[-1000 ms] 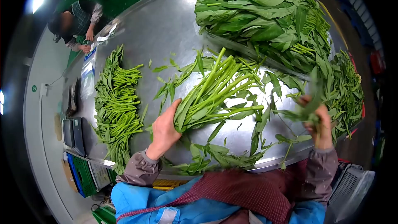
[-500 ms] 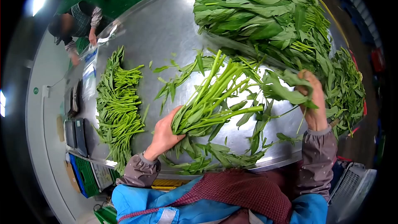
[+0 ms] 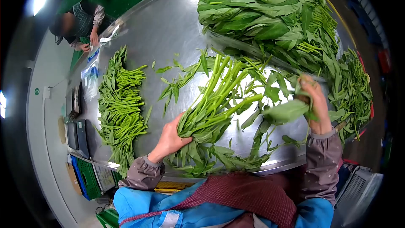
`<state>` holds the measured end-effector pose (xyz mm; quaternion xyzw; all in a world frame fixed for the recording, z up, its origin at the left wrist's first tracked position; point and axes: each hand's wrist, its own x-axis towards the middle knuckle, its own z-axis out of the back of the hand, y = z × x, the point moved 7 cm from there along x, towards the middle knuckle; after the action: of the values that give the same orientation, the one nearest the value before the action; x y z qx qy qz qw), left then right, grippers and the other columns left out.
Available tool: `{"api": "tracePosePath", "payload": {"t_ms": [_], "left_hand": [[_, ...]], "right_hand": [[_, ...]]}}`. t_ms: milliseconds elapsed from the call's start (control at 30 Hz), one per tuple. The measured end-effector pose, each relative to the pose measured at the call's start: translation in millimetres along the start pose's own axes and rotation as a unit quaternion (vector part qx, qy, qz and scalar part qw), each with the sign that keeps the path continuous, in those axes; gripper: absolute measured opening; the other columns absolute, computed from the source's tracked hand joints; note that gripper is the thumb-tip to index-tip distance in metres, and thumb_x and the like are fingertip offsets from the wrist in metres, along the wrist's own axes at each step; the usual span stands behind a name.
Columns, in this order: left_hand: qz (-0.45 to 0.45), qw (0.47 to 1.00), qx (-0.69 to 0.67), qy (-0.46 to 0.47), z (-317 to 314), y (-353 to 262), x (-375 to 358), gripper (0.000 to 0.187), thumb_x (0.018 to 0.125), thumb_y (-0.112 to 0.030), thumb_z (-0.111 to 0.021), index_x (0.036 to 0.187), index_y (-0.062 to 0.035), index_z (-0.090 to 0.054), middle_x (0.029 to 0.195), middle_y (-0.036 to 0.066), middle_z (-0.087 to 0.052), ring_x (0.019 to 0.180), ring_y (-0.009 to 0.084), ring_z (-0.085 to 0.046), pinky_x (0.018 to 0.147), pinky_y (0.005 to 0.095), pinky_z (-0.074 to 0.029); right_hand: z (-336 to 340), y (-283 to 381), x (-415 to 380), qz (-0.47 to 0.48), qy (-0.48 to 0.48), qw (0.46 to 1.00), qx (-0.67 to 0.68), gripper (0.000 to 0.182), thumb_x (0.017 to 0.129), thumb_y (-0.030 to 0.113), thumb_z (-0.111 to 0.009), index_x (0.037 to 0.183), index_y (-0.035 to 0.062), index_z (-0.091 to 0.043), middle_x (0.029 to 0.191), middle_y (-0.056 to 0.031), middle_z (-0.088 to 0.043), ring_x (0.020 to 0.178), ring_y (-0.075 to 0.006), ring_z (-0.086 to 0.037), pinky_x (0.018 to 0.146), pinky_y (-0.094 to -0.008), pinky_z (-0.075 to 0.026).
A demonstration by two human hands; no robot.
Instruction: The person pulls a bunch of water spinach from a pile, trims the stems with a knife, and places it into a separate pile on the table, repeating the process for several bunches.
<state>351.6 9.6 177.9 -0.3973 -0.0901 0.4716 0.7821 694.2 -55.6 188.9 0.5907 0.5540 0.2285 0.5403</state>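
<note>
My left hand (image 3: 171, 137) is closed around a bunch of water spinach (image 3: 219, 97), its cut stems pointing up and away from me. To the right, my right hand (image 3: 315, 101) is closed on some loose water spinach leaves (image 3: 287, 112), one of them blurred by motion. Scattered leaves and sprigs (image 3: 236, 160) lie on the metal table (image 3: 168, 33) beneath and between my hands. Beyond my right hand rises a large stacked heap of water spinach (image 3: 261, 17). A row of water spinach bunches (image 3: 122, 105) lies left of my left hand, stems facing right.
At the far left a co-worker (image 3: 84, 21) handles something small beside clear plastic bags (image 3: 90, 74). Dark devices (image 3: 78, 137) sit along the table's left edge. More leafy greens (image 3: 354, 93) lie at the right edge. Crates (image 3: 86, 177) stand below left.
My right hand has shifted slightly left and down, swinging the leaves lower. The bunch in my left hand has tilted more upright. The co-worker's hands have come closer together.
</note>
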Motion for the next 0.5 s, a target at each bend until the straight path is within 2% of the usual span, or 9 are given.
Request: {"api": "tracePosePath", "payload": {"t_ms": [67, 100, 167, 200, 267, 333, 367, 433, 500], "left_hand": [[0.001, 1.0, -0.005, 0.002, -1.4, -4.1, 4.2, 0.064, 0.059, -0.01, -0.067, 0.118, -0.0045, -0.044, 0.098, 0.019, -0.058, 0.092, 0.0355, -0.056, 0.079, 0.0368, -0.045], [0.002, 1.0, -0.005, 0.004, -3.7, -5.8, 5.9, 0.064, 0.059, -0.01, -0.067, 0.118, -0.0043, -0.044, 0.098, 0.019, -0.058, 0.092, 0.0357, -0.056, 0.079, 0.0368, -0.045], [0.005, 1.0, 0.0, 0.007, -7.5, -9.7, 7.9, 0.064, 0.059, -0.01, -0.067, 0.118, -0.0042, -0.044, 0.098, 0.019, -0.058, 0.092, 0.0359, -0.055, 0.079, 0.0369, -0.045], [-0.006, 1.0, -0.001, 0.017, -11.1, -14.2, 8.2, 0.064, 0.059, -0.01, -0.067, 0.118, -0.0041, -0.044, 0.098, 0.019, -0.058, 0.092, 0.0359, -0.055, 0.079, 0.0362, -0.045], [-0.015, 1.0, 0.002, 0.028, -11.0, -15.2, 6.2, 0.063, 0.059, -0.01, -0.067, 0.118, -0.004, -0.044, 0.098, 0.019, -0.058, 0.093, 0.036, -0.055, 0.079, 0.0356, -0.045], [-0.011, 0.998, -0.039, 0.045, -12.1, -10.2, 3.7, 0.062, 0.06, -0.009, -0.067, 0.118, -0.0037, -0.044, 0.097, 0.018, -0.058, 0.092, 0.0301, -0.058, 0.079, 0.0326, -0.045], [0.009, 0.993, -0.1, 0.057, -11.4, -5.9, 1.1, 0.059, 0.063, -0.006, -0.065, 0.118, -0.0014, -0.044, 0.099, 0.013, -0.059, 0.092, 0.0193, -0.057, 0.081, 0.029, -0.043], [0.065, 0.973, -0.201, 0.088, -13.4, 10.6, -5.3, 0.058, 0.064, -0.005, -0.065, 0.118, 0.0, -0.044, 0.101, 0.011, -0.058, 0.093, 0.0159, -0.054, 0.082, 0.0281, -0.042], [0.131, 0.928, -0.328, 0.122, -20.7, 21.5, -9.8, 0.056, 0.066, -0.001, -0.063, 0.118, 0.0029, -0.043, 0.105, 0.006, -0.055, 0.095, 0.0118, -0.049, 0.085, 0.0268, -0.04]], "right_hand": [[-8.0, -18.6, -8.4, -0.034, -0.005, 0.996, -0.085, 0.034, 0.079, 0.02, -0.057, 0.105, 0.0018, -0.048, 0.08, -0.0047, -0.056, 0.066, -0.0116, -0.055, 0.061, -0.0243, -0.047], [-36.0, -23.7, -12.0, -0.053, 0.144, 0.979, -0.135, 0.043, 0.076, 0.018, -0.06, 0.114, 0.0034, -0.045, 0.079, -0.0045, -0.057, 0.064, -0.0124, -0.055, 0.061, -0.0236, -0.046], [-77.2, -36.4, -25.0, -0.087, 0.226, 0.955, -0.17, 0.058, 0.072, 0.016, -0.064, 0.123, 0.0061, -0.038, 0.088, -0.0076, -0.058, 0.074, -0.0138, -0.056, 0.065, -0.0236, -0.045], [-90.9, -44.4, -21.1, 0.054, 0.218, 0.942, -0.251, 0.052, 0.073, 0.016, -0.063, 0.119, 0.0048, -0.043, 0.088, -0.0073, -0.059, 0.082, -0.0125, -0.056, 0.071, -0.024, -0.044], [-109.7, -63.7, -24.2, 0.041, 0.268, 0.929, -0.252, 0.04, 0.075, 0.015, -0.062, 0.111, 0.0027, -0.05, 0.09, -0.0059, -0.058, 0.086, -0.0115, -0.054, 0.074, -0.0251, -0.043], [-86.8, -48.5, -20.4, -0.019, 0.209, 0.967, -0.142, 0.033, 0.077, 0.016, -0.06, 0.106, 0.003, -0.052, 0.089, -0.0045, -0.058, 0.083, -0.0109, -0.054, 0.073, -0.0258, -0.044], [-65.9, -41.7, -20.6, -0.08, 0.147, 0.985, -0.033, 0.026, 0.079, 0.017, -0.057, 0.101, 0.0032, -0.055, 0.089, -0.0032, -0.057, 0.08, -0.0104, -0.054, 0.072, -0.0265, -0.044], [-21.5, 9.9, -24.6, 0.065, -0.003, 0.988, 0.142, 0.023, 0.084, 0.021, -0.047, 0.099, 0.005, -0.053, 0.08, -0.0005, -0.054, 0.064, -0.0088, -0.051, 0.056, -0.0226, -0.044], [6.3, 28.8, -15.8, 0.074, 0.07, 0.993, 0.065, 0.025, 0.084, 0.024, -0.05, 0.097, 0.0037, -0.053, 0.08, -0.0016, -0.053, 0.064, -0.0087, -0.052, 0.055, -0.0209, -0.044]]}}
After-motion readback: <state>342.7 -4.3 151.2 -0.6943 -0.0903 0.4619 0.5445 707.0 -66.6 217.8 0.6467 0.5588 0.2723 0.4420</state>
